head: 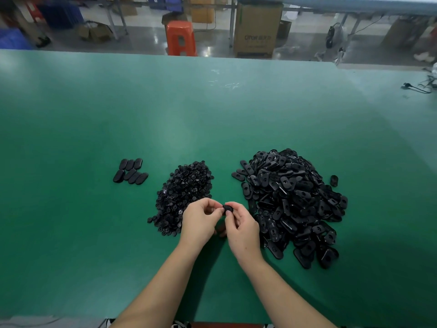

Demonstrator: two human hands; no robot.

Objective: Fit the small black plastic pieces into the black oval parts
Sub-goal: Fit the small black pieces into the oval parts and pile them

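Note:
A heap of small black plastic pieces (183, 195) lies left of centre on the green table (212, 119). A bigger heap of black oval parts (293, 202) lies to its right. My right hand (242, 227) grips one black oval part (227, 208) between thumb and fingers, just above the table between the heaps. My left hand (201, 220) meets it from the left, its fingertips pinching at the oval's left end; whether a small piece sits under them is hidden. Several oval parts (130, 171) lie in two neat rows at the far left.
One stray oval part (334, 180) lies right of the big heap. A black cable (417, 87) rests at the table's far right edge. Beyond the far edge stand an orange stool (181, 37) and a cardboard box (256, 29) on the floor.

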